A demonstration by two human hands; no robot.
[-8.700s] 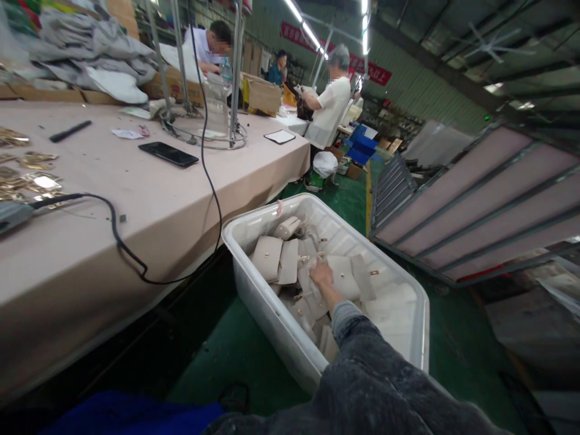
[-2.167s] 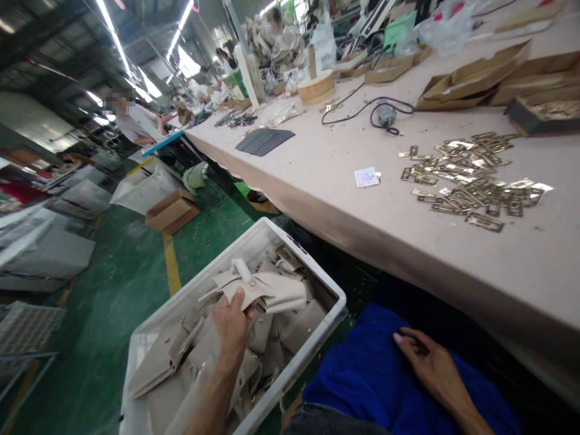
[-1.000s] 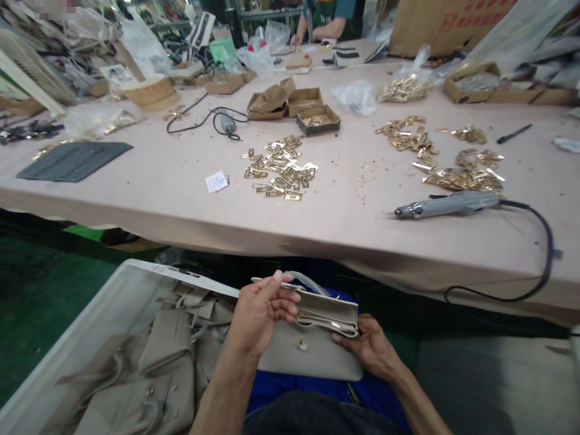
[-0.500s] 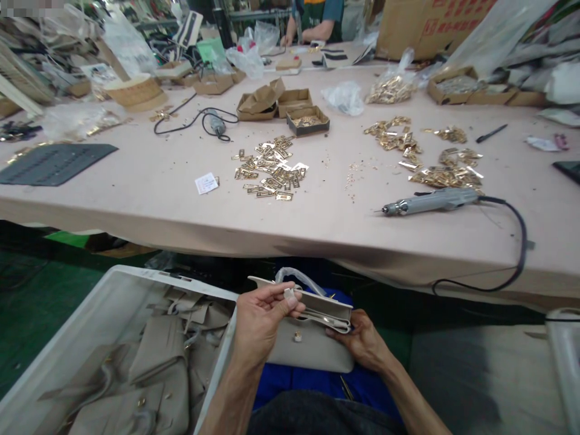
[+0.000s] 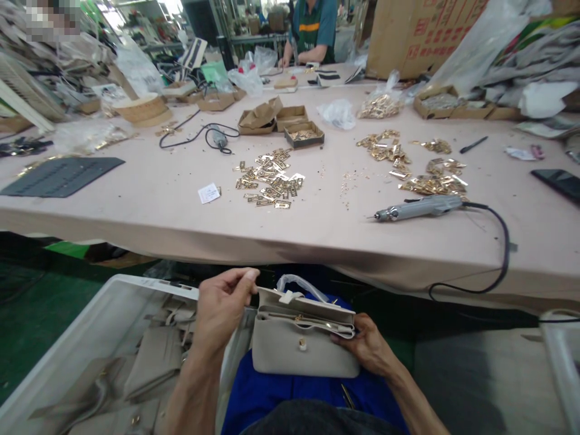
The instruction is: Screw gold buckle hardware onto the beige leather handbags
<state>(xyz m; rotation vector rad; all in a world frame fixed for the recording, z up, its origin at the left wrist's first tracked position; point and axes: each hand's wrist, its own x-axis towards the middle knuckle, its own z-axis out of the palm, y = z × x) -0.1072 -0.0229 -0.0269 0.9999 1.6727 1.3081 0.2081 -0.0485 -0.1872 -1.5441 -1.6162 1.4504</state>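
Observation:
A beige handbag lies on my lap over blue cloth, its flap open and a gold stud on its front. My left hand pinches the bag's left top edge between thumb and fingers. My right hand grips the bag's right end from below. A clear plastic strip sticks up behind the bag. On the table ahead lie a grey electric screwdriver with a black cord and a scatter of gold metal plates.
A white plastic bin of beige bags stands at my lower left. The pink table carries more gold hardware, small cardboard boxes, a dark grey mat and a phone. A person in green works at the far side.
I took a bag from the bin on my left and brought it to my lap with both hands. In the last second my left hand slid to the bag's left edge.

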